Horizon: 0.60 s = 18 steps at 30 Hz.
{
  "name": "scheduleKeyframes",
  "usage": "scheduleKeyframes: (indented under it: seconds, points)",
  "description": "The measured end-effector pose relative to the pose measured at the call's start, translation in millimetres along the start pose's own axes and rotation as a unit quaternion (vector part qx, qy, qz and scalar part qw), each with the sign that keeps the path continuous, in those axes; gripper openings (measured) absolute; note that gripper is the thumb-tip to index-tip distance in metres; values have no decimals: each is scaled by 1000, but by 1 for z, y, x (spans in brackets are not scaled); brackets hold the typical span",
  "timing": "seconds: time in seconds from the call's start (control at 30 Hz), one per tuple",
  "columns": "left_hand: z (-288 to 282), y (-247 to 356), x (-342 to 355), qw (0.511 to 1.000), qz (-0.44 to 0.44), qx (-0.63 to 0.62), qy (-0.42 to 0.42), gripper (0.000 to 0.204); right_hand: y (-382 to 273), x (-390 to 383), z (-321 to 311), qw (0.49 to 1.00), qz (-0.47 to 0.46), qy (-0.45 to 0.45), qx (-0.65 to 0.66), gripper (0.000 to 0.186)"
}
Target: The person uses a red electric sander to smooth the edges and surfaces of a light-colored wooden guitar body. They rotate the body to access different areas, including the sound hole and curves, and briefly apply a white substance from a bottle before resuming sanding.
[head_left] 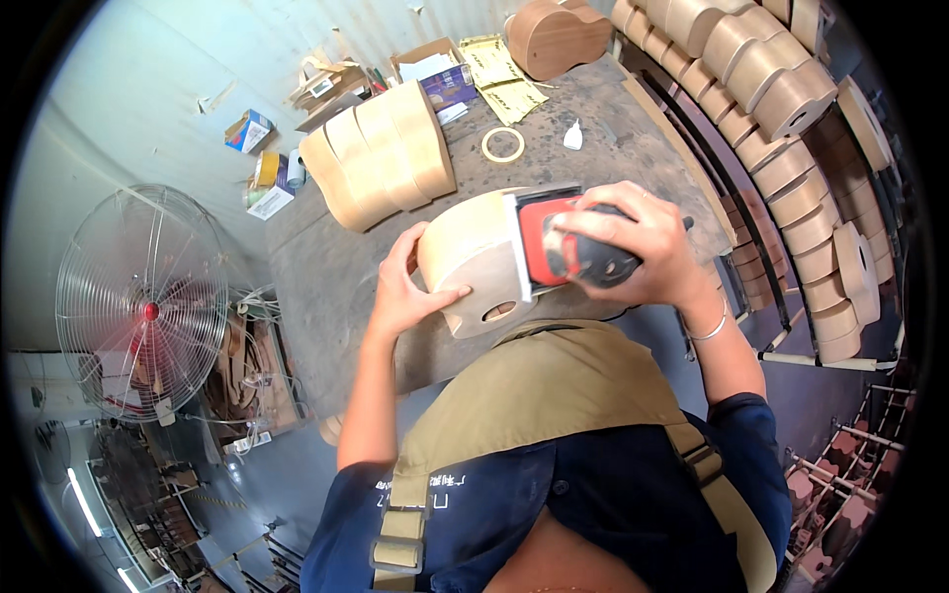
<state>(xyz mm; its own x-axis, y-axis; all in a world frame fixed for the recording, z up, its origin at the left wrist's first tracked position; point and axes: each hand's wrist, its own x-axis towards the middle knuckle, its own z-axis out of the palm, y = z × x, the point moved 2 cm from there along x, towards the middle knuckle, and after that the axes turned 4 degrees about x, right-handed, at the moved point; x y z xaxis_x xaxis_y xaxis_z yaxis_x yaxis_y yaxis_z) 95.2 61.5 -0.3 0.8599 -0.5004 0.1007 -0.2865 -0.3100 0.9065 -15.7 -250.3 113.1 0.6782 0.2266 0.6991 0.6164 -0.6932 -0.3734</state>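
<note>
A pale wooden ukulele body [458, 249] stands on its side at the table's near edge, its flat face with a round soundhole turned toward me. My left hand [403, 287] grips its left end, thumb across the flat face and fingers behind. Wrapped round the black body of a red and black power sander [539, 240], my right hand [647, 242] holds it against the right part of the wooden body. The sander covers that part, so the contact beneath it is hidden. Some of the right fingers are slightly blurred.
On the worn table [326, 267] lie a row of several pale bodies [381, 153], a tape ring [503, 145], a small white bottle [573, 135], yellow packets [499, 79] and a brown body [559, 38]. A caged fan [148, 306] stands left; racks of bodies [791, 158] line the right.
</note>
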Motion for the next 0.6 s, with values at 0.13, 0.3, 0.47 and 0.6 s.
scheduleKeyframes:
  seconds: [0.13, 0.3, 0.47, 0.6]
  points:
    - [-7, -11, -6, 1000, -4, -20, 6, 100, 11, -4, -5, 999, 34, 4, 3, 58]
    - [1, -4, 4, 1000, -6, 7, -11, 103, -12, 16, 10, 999, -16, -38, 23, 58]
    - [-10, -17, -6, 999, -12, -37, 5, 103, 3, 8, 10, 999, 1, -4, 35, 61]
    - [-15, -17, -15, 998, -25, -59, 1, 104, 35, -18, 1, 995, 80, 35, 56, 63]
